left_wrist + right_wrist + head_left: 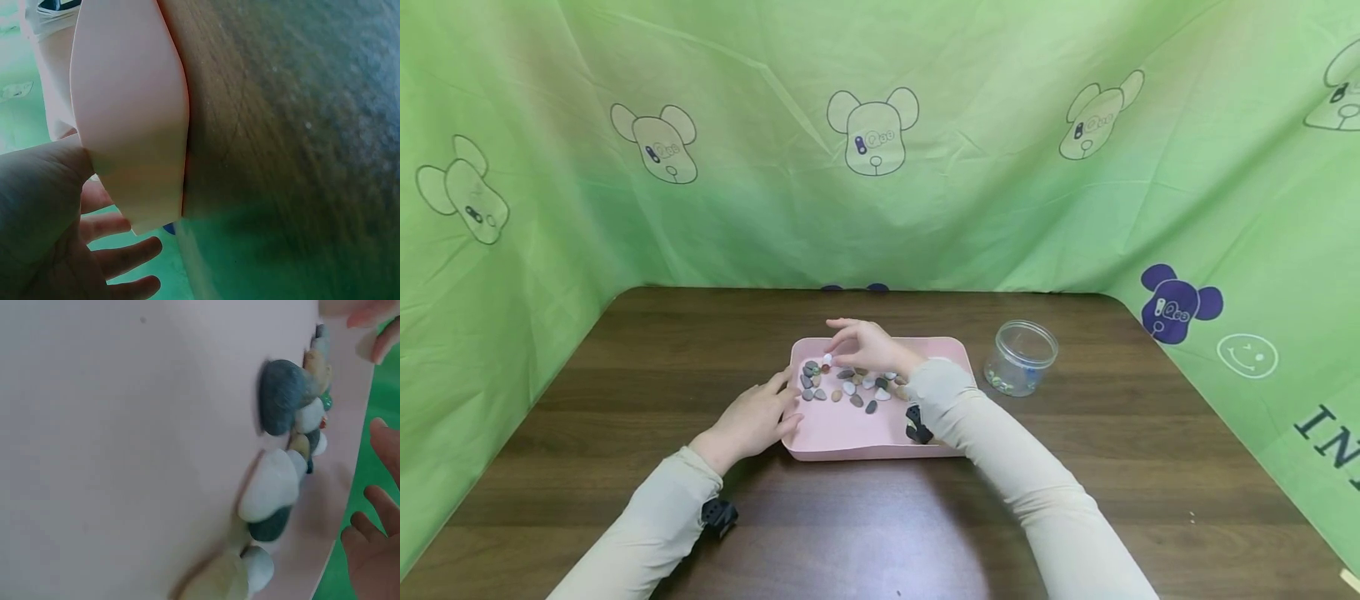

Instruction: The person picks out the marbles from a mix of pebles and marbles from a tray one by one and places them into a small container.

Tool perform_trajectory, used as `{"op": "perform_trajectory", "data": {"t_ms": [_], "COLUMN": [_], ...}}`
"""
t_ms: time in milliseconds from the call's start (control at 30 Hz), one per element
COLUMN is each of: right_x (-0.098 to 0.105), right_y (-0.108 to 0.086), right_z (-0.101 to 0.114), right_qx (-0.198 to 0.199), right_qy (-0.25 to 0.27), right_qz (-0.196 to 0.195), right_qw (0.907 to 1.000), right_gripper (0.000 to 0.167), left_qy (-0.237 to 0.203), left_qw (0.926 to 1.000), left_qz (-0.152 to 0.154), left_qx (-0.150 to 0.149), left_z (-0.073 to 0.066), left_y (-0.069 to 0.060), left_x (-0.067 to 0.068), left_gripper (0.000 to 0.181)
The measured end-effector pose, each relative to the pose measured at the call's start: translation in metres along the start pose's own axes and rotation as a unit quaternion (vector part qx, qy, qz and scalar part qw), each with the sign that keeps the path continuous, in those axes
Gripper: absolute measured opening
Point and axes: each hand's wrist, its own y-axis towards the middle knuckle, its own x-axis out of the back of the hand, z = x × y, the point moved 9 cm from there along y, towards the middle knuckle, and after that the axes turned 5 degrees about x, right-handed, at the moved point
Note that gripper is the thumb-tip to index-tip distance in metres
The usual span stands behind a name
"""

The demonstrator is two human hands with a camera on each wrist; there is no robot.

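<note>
A pink tray (850, 435) holds the stones, gathered in a loose band across it. Over its far left part, my right hand (872, 348) pinches a small white stone (827, 359) between thumb and index finger, its other fingers held apart. In the right wrist view the right hand's fingers (387, 445) are at the right side, beyond grey, white and dark stones (272, 487). My left hand (752, 421) rests on the tray's left rim with fingers extended. The left wrist view shows its thumb at the tray's wall (131, 112) and the other fingers spread.
A clear round jar (1021, 358) stands right of the tray, with small coloured pieces at its bottom. Both lie on a brown wooden table (700, 358). A green cloth (880, 217) printed with bear heads hangs behind and at the sides.
</note>
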Motion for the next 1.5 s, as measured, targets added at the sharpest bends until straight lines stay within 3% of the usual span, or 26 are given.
{"op": "perform_trajectory", "data": {"t_ms": [233,600,867,1100,1500], "right_x": [-0.008,-0.020,-0.024,-0.023,-0.005], "right_y": [0.005,0.008,0.009,0.008,0.003], "right_z": [0.004,0.002,0.005,0.006,0.007], "right_qx": [0.001,-0.014,-0.003,-0.001,0.002], "right_qy": [-0.024,-0.078,-0.118,-0.112,-0.064], "right_qz": [-0.004,0.031,0.038,0.034,-0.006], "right_qw": [0.9997,0.9964,0.9922,0.9932,0.9979], "right_gripper": [0.018,0.019,0.012,0.009,0.010], "left_qy": [0.001,0.000,0.003,0.001,-0.002], "left_qw": [0.9999,0.9999,0.9999,1.0000,1.0000], "left_qz": [-0.008,-0.013,-0.014,-0.008,-0.001], "left_qx": [-0.006,-0.007,-0.008,-0.005,0.000], "left_z": [-0.001,-0.002,-0.002,-0.002,-0.001], "left_y": [-0.001,-0.001,-0.001,-0.001,-0.001], "left_x": [0.002,0.003,0.002,0.001,0.001], "left_gripper": [0.041,0.040,0.040,0.041,0.040]}}
